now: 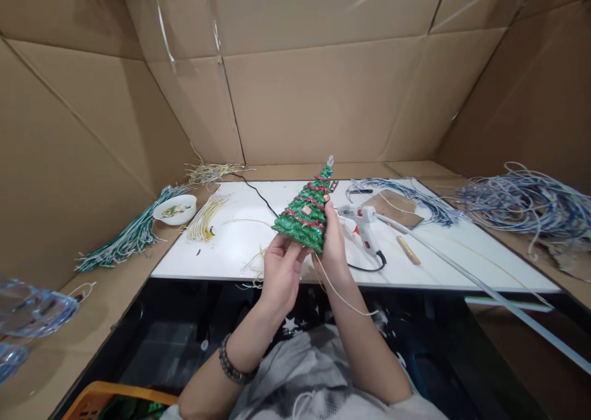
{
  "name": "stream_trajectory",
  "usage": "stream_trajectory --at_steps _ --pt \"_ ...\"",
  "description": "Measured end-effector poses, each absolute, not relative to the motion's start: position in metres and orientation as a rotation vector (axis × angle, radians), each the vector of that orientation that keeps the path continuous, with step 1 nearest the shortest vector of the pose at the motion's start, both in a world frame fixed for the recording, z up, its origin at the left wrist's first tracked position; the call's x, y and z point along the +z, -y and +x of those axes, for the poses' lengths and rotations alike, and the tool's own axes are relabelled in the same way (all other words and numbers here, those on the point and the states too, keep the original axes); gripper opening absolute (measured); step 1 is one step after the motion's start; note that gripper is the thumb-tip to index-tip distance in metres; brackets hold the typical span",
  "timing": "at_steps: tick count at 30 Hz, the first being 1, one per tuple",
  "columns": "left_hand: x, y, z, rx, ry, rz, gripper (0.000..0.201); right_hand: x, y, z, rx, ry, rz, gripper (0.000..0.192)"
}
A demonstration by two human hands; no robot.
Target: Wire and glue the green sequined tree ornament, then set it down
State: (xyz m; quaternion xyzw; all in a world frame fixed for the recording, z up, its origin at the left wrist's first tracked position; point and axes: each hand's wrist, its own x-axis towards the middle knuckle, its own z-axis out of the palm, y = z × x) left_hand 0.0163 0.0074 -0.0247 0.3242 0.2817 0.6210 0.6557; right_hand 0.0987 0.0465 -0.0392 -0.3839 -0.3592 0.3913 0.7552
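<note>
Left hand (282, 272): was pinched on the tree's (302, 217) base, at six o'clock.
Right hand (335, 242): was closed around its flank, at four o'clock.
Tree: was held above the white tabletop (240, 254); was judged light, stiff, fragile-tipped, best gripped low.
Glue gun (368, 230): was seen at three o'clock.

Tree (302, 214) – hard-looking, bumpy, glossy green with glitter sparkle. Cardboard walls (305, 100): matt brown paper, creased, shiny tape strips (165, 32) on top. Board (180, 257) smooth, white, faint sheen. Glue gun (368, 229) in pale smooth plastic; long rod (480, 281) translucent, glossy. Bowl (160, 217) smooth white. Blue-white strands (521, 204) thin, slick – plastic-looking. Short tan stick (408, 250) wood-like. Basket (90, 394) orange plastic. Grey garment (314, 361): soft matt cloth, wrinkled. Bracelet (227, 359) dark, beaded.
</note>
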Motion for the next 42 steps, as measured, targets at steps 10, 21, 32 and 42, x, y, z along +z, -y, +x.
stream_trajectory --at_steps 10,21,32,42 --pt "-0.033 -0.008 0.017 1.387 -0.717 0.828 0.012 -0.036 -0.037 0.094 0.887 0.518 -0.759 0.041" --pt "-0.031 -0.005 0.020 1.432 -0.686 0.824 0.020 -0.037 -0.028 0.092 0.863 0.526 -0.711 0.041" --pt "-0.030 -0.001 0.020 1.424 -0.653 0.753 0.031 -0.036 -0.021 0.090 0.790 0.556 -0.690 0.038" --pt "-0.033 0.003 0.017 1.438 -0.662 0.769 0.032 -0.033 -0.014 0.089 0.608 0.628 -0.720 0.039"
